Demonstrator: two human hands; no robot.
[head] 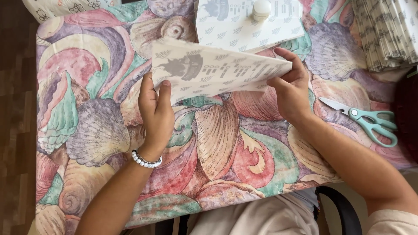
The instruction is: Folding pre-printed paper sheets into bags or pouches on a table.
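Both hands held a folded sheet of printed white paper [217, 72] just above the seashell-patterned tablecloth [91, 126]. The left hand [155, 111] pinched its lower left corner, thumb on top; the right hand [291, 87] gripped its right end between thumb and fingers. Mint-handled scissors [365, 119] lay near the right forearm, a paper stack [385, 35] beyond.
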